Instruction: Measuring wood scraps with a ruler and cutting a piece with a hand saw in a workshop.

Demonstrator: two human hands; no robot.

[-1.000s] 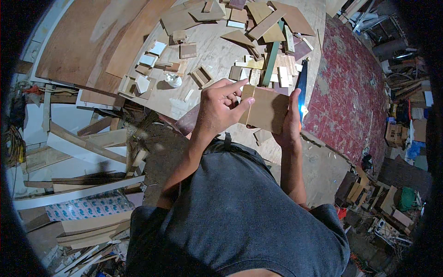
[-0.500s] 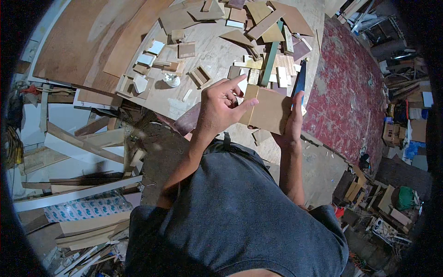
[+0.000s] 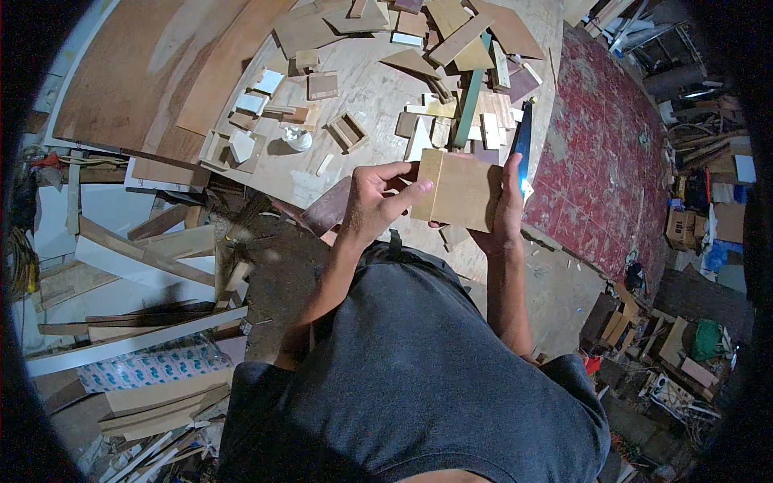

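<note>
A square tan wooden board [image 3: 465, 193], with a narrower lighter strip [image 3: 425, 181] along its left side, is held up in front of my chest. My left hand [image 3: 378, 197] is closed on the left side, thumb on the strip's face and fingers curled beside and partly behind it. My right hand [image 3: 503, 213] grips the right edge, thumb upright along it, fingers mostly hidden behind. A long dark blue blade-like tool [image 3: 525, 141] lies just beyond my right hand at the worktable's edge.
The pale worktable [image 3: 314, 177] bears scattered wood offcuts [image 3: 455, 48], a small open box [image 3: 348, 131] and a white crumpled lump [image 3: 295, 138]. Large plywood sheets [image 3: 145, 72] lie at upper left, scrap boards [image 3: 145, 249] below them. A worn red surface [image 3: 592, 161] and clutter [image 3: 684, 346] are at right.
My left index finger has dropped from pointing up to bend against the board's left side, and that hand has shifted slightly lower. The board is still in both hands.
</note>
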